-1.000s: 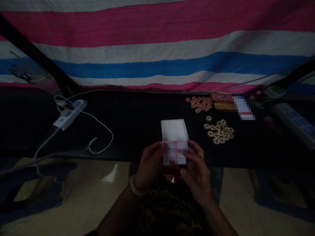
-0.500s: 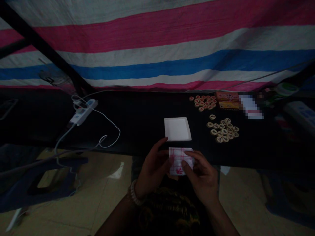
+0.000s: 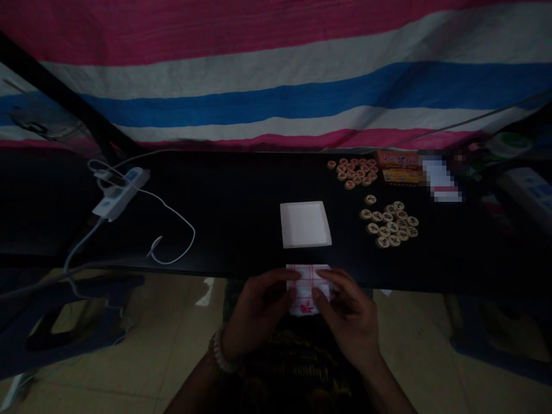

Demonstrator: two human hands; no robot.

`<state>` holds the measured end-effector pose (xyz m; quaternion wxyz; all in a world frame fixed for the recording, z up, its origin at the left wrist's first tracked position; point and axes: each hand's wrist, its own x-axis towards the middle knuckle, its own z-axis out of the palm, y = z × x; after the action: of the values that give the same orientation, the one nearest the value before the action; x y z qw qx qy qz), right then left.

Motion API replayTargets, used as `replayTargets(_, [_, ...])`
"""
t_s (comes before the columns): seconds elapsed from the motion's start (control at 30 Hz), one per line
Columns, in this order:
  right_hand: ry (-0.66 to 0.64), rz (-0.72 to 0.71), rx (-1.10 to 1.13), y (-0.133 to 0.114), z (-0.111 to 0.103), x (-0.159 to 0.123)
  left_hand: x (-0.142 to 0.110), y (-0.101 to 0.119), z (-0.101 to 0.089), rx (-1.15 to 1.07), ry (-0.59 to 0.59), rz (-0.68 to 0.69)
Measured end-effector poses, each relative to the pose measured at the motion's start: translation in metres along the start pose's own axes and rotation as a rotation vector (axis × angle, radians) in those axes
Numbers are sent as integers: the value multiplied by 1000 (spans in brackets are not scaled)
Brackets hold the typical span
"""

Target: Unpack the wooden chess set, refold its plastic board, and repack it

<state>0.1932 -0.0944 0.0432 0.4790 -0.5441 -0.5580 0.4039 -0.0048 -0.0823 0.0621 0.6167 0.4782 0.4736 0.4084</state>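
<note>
Both hands hold a folded white sheet with red grid lines (image 3: 307,286) just in front of the black table's near edge (image 3: 241,267). My left hand (image 3: 259,313) pinches its left side. On its right side, my right hand (image 3: 347,316) grips with fingers curled. A white square box lid (image 3: 305,224) lies on the table just beyond the sheet. Two clusters of round wooden game pieces lie to the right, one nearer (image 3: 390,224) and one farther back (image 3: 354,173).
A white power strip (image 3: 121,192) with a looping white cable (image 3: 172,230) lies at the table's left. A small orange box (image 3: 397,167) sits at the back right, another power strip (image 3: 532,195) at far right. A striped tarp (image 3: 276,75) hangs behind. Dark stools stand on the tiled floor.
Both hands have drawn the gridded sheet down and toward me, away from the white lid, which now lies uncovered on the table. The view has shifted slightly.
</note>
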Motion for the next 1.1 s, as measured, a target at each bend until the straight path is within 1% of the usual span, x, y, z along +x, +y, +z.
replayTargets(0.07, [59, -61, -89, 1, 2, -1, 1, 1, 0, 98, 49, 68])
replayTargets(0.13, [132, -182, -208, 0, 5, -2, 0, 4, 4, 198, 122, 136])
replayTargets(0.17, [149, -253, -260, -1, 7, -2, -1, 6, 7, 203, 135, 145])
replayTargets(0.2, [143, -320, -297, -2, 9, -2, -3, 7, 10, 158, 115, 128])
replayTargets(0.27, [70, -421, -327, -4, 14, -2, -6, 8, 18, -46, 29, 57])
replayTargets(0.3, [21, -455, -327, -6, 16, -2, -7, 8, 22, -133, 16, 28])
replayTargets(0.33, [-30, -477, -320, -7, 18, -2, -8, 8, 25, -183, 29, 2])
replayTargets(0.4, [-108, -487, -299, -10, 19, -3, -5, 5, 27, -194, 105, -53])
replayTargets(0.47, [-123, -463, -268, -12, 17, -4, 1, 1, 25, -179, 176, -107])
replayTargets(0.5, [-101, -440, -257, -12, 16, -4, 4, -2, 23, -189, 194, -131])
replayTargets(0.53, [-55, -413, -254, -12, 15, -5, 6, -4, 21, -211, 202, -148])
replayTargets(0.6, [82, -333, -263, -10, 14, -6, 10, -9, 18, -265, 205, -177])
replayTargets(0.67, [211, -218, -238, -9, 17, -7, 12, -12, 17, -302, 210, -203])
replayTargets(0.7, [253, -157, -194, -8, 19, -7, 12, -13, 18, -317, 214, -208])
replayTargets(0.73, [267, -96, -133, -7, 21, -8, 12, -13, 19, -333, 216, -206])
replayTargets(0.8, [244, 16, -18, -6, 23, -7, 11, -13, 21, -355, 226, -189])
replayTargets(0.9, [257, 121, 44, -5, 20, -3, 11, -13, 21, -325, 245, -157])
replayTargets(0.93, [275, 128, 50, -4, 18, -1, 11, -12, 19, -304, 231, -159])
replayTargets(1.0, [295, 114, 63, -3, 11, 5, 10, -12, 16, -268, 154, -184])
replayTargets(1.1, [242, 93, 48, -1, 4, 12, 10, -12, 11, -238, 31, -227])
